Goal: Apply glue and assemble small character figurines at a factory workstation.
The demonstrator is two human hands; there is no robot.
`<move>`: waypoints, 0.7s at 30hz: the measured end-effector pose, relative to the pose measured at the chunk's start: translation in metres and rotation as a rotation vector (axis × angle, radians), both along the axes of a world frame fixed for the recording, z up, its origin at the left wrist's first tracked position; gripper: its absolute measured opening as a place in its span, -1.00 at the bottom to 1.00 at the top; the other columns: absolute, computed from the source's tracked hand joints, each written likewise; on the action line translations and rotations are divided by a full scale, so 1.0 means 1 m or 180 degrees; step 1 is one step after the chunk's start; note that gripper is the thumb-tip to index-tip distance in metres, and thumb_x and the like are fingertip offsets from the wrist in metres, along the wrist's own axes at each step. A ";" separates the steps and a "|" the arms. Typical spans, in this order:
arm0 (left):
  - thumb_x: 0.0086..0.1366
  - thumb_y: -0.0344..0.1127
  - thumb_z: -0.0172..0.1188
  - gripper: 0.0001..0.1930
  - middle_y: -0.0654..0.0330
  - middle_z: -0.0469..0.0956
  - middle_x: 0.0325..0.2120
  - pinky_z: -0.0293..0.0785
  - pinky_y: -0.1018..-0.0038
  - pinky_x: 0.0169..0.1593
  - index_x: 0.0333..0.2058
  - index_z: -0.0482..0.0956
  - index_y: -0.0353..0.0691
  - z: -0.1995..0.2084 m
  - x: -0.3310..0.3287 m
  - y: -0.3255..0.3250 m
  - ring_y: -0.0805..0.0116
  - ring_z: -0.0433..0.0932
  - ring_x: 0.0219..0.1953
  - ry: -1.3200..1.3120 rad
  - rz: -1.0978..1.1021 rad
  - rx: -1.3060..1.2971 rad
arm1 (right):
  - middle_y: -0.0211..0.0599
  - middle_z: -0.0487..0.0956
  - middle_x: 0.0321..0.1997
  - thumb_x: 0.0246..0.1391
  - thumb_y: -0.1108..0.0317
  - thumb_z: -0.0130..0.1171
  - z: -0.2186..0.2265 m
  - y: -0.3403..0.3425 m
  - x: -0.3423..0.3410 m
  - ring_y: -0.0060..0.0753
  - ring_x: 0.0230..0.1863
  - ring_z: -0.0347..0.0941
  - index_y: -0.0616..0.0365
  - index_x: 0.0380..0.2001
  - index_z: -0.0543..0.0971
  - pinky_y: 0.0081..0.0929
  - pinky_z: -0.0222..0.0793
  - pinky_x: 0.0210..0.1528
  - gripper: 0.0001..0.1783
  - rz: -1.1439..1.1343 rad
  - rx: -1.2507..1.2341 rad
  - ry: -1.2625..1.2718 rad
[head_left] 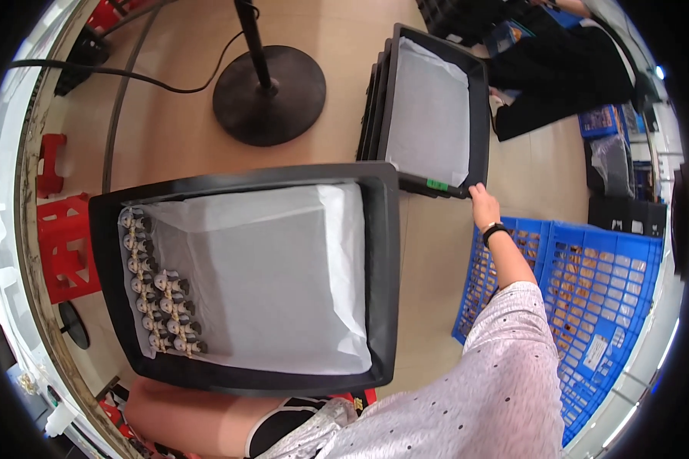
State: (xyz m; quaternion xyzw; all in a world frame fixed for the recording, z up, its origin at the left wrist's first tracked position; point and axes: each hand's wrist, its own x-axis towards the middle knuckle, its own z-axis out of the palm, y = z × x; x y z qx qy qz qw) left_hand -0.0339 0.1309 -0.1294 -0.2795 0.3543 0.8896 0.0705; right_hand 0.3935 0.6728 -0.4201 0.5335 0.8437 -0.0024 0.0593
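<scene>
My right hand [484,205] reaches forward, its fingers closed on the near right corner of a black tray [480,115]. That tray tops a stack and has a white liner sheet [429,115]. Nearer to me, a larger-looking black tray [383,268] stands over my lap, also lined with a white sheet [268,275]. Small grey-and-white figurines [172,306] form two columns along its left side; the second column is shorter. My left hand is not visible.
A blue plastic crate [543,252] stands on its side at my right. A black round stand base [269,96] with a pole and cable is ahead. Red stools [61,245] are at the left. Another person in black trousers [566,80] is at the far right.
</scene>
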 end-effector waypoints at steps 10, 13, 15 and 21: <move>0.16 -0.14 -0.17 -0.52 -0.02 0.31 -0.08 0.22 0.23 0.00 -0.04 0.22 -0.40 0.037 0.001 -0.062 0.09 0.27 -0.02 0.0079 -0.0421 0.0122 | -0.29 0.36 -0.05 -0.16 0.53 -0.10 -0.001 -0.214 0.132 -0.24 -0.29 0.44 0.03 -0.08 0.31 -0.33 0.38 -0.34 -0.55 0.0707 -0.0996 0.0032; 0.16 -0.14 -0.17 -0.52 -0.02 0.31 -0.08 0.21 0.23 0.00 -0.04 0.22 -0.40 0.043 -0.001 -0.084 0.09 0.27 -0.02 0.0141 -0.0457 0.0253 | -0.31 0.37 -0.06 -0.12 0.49 -0.13 0.010 -0.259 0.149 -0.26 -0.30 0.46 0.01 -0.10 0.35 -0.34 0.39 -0.33 -0.59 0.0815 -0.1219 -0.0134; 0.16 -0.14 -0.17 -0.52 -0.02 0.31 -0.08 0.21 0.23 0.00 -0.04 0.22 -0.40 0.046 -0.003 -0.100 0.09 0.26 -0.02 0.0181 -0.0456 0.0347 | -0.32 0.39 -0.08 -0.13 0.42 -0.05 0.014 -0.283 0.145 -0.23 -0.35 0.47 0.02 -0.14 0.40 -0.30 0.40 -0.32 -0.62 0.0561 -0.1475 -0.0439; 0.16 -0.13 -0.18 -0.51 -0.02 0.31 -0.08 0.21 0.23 0.01 -0.05 0.22 -0.40 0.054 0.027 -0.170 0.09 0.26 -0.02 0.0357 -0.0150 0.0619 | -0.22 0.40 -0.13 -0.24 0.31 0.15 0.066 -0.301 0.001 -0.20 -0.13 0.37 0.12 -0.20 0.46 -0.38 0.33 -0.16 -0.58 -0.0263 -0.1246 0.2299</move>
